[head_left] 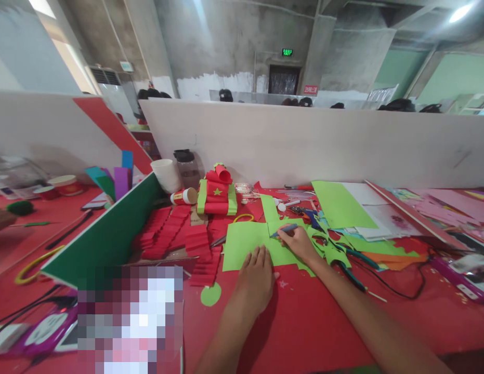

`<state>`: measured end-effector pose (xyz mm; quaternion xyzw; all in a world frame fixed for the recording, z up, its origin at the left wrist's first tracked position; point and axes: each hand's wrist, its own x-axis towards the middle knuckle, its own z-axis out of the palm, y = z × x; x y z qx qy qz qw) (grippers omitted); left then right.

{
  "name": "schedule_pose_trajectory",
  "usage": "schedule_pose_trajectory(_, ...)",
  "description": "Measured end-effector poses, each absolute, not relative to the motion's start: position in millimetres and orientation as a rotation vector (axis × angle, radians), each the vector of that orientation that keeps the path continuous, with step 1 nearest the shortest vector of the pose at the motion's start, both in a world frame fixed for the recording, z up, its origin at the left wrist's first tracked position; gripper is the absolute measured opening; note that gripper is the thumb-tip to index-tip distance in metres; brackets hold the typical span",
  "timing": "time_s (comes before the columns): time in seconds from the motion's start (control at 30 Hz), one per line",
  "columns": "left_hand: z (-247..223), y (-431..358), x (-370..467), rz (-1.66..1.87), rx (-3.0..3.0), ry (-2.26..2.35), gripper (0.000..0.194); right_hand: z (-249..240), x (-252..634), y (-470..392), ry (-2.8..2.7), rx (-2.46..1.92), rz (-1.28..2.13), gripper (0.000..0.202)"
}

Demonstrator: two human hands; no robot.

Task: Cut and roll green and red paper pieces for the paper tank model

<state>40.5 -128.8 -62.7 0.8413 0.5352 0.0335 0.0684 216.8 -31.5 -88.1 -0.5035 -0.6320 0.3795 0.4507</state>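
Note:
My left hand (257, 275) lies flat on the lower part of a light green paper sheet (237, 241), its fingers stretched out. Just to its right, my right hand (296, 241) is closed around a grey-blue pen (285, 230), whose tip rests at the sheet near the lower end of a green strip (269, 209). Cut green scraps (329, 249) lie right of my right hand. A green paper disc (211, 294) is left of my left hand. Behind the sheet stands a red and green paper model (217, 191) with a star.
Folded red strips (164, 234) lie left of the sheet, beside a green divider (105, 234). Paper cups (166, 175) and a bottle (187, 169) stand behind. Teal-handled scissors (361, 257), a black cable (411, 297) and more green paper (339, 202) are on the right. Another person's hand (0, 220) shows far left.

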Motion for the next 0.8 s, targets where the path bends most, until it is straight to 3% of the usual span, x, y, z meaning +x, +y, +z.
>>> schedule_pose_trajectory(0.8,-64.7,-128.4,41.1,0.148,2.548,1.605,0.056,-84.8,221.1,-50.4,-1.521,-1.282,0.974,0.031)
